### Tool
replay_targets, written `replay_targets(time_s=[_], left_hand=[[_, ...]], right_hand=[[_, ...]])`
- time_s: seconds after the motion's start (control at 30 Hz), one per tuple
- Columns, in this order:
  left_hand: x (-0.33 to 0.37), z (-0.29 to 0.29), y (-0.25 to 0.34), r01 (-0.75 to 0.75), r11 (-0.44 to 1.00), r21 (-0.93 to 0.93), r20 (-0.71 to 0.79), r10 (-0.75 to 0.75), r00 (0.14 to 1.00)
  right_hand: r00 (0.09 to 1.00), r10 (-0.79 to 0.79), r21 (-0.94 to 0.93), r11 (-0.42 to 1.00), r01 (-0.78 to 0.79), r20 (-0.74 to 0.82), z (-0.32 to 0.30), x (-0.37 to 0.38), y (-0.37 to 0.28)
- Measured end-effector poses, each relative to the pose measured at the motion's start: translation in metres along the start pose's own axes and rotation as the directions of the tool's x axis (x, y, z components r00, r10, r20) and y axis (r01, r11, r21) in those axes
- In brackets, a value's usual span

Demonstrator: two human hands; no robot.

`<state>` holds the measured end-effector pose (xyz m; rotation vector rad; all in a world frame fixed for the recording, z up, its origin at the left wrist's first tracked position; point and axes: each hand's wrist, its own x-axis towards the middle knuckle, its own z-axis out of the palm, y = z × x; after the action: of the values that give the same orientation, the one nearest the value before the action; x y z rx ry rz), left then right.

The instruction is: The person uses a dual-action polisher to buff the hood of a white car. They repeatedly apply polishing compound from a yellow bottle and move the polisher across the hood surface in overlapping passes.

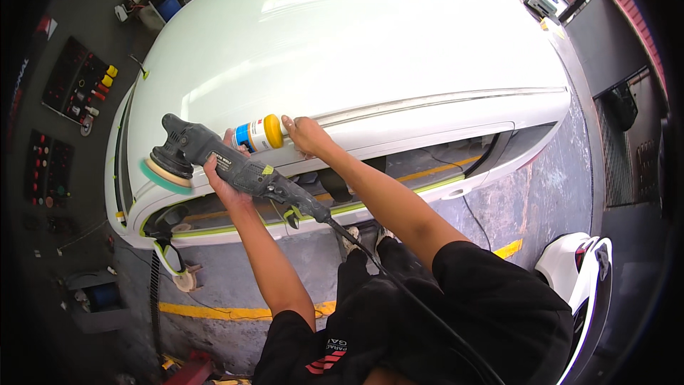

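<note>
My left hand (226, 180) is wrapped round the body of a black corded car polisher (239, 168). Its round pad (167, 178), pale with a green face, points down to the left. Beyond the polisher, my left fingertips meet a white and blue bottle (246, 137) with a wide yellow end. My right hand (305, 135) is closed at the yellow end, its fingers curled; their exact grip is partly hidden. Both tools are held above the side edge of a white car's roof (356, 36).
Yellow-green masking tape (214, 231) edges the car's side windows (420, 164). The polisher's cord (399, 281) runs past my body. A side mirror (169, 257) juts out at lower left. A white car part (570, 264) stands at right, and a tool board (75, 85) at left.
</note>
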<state>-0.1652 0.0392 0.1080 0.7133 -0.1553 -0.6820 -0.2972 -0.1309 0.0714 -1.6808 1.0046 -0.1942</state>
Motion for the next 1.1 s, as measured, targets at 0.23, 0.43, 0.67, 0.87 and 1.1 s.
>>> replay_targets(time_s=[0.23,0.43,0.67,0.87,1.1], left_hand=[[0.02,-0.013,-0.007,0.094,0.995,0.026,0.054,-0.095,0.994],[0.025,-0.023,-0.005,0.105,0.994,0.015,0.063,-0.106,0.992],[0.029,-0.024,-0.004,0.103,0.994,0.042,0.072,-0.106,0.992],[0.027,-0.027,-0.001,0.091,0.996,0.001,0.052,-0.091,0.994],[0.024,-0.029,-0.004,0.067,0.997,-0.036,-0.021,-0.068,0.997]], right_hand=[[0.999,-0.024,0.112,0.993,0.029,-0.041,0.009,0.009,0.011],[0.991,-0.119,0.233,0.964,0.129,-0.057,0.016,0.013,0.031],[0.979,-0.201,0.24,0.949,0.203,-0.033,0.006,0.003,0.026],[0.951,-0.247,-0.353,0.92,0.171,-0.184,-0.023,-0.025,-0.02],[0.724,-0.604,-0.788,0.242,0.566,0.334,0.044,0.016,-0.066]])
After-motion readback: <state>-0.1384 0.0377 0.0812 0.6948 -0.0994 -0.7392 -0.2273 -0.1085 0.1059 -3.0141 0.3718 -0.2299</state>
